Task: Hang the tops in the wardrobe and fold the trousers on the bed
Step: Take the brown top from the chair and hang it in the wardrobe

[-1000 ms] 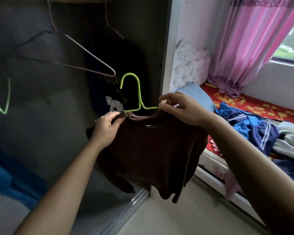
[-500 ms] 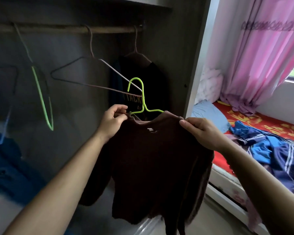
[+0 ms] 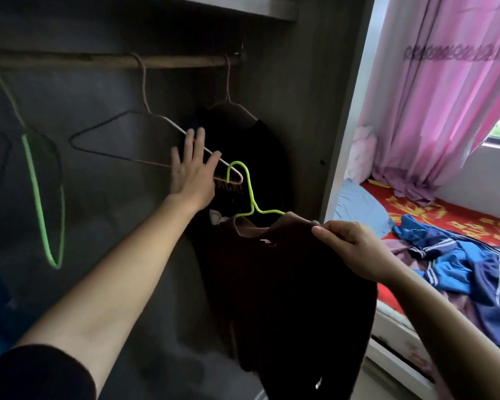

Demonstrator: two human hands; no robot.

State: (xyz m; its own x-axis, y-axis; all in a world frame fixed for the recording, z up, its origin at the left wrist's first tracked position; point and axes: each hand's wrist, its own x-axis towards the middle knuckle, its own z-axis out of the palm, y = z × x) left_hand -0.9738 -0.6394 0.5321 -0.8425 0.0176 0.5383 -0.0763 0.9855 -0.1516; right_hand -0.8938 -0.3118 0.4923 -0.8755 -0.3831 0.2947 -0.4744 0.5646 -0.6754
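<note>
Below the wooden wardrobe rail (image 3: 70,60), the left hand (image 3: 192,171) was raised with its fingers straight and spread across the sloping arm of an empty pale wire hanger (image 3: 145,140) hooked on that rail. Lower beneath the rail, the right hand (image 3: 355,249) pinched between thumb and curled fingers the shoulder of the dark brown fabric top (image 3: 286,298), draped on a lime-green wire hanger (image 3: 250,192) whose hook stood free of the rail. Well right of the rail and below it, blue striped trousers (image 3: 459,267) lay crumpled on the red patterned bed (image 3: 445,220).
</note>
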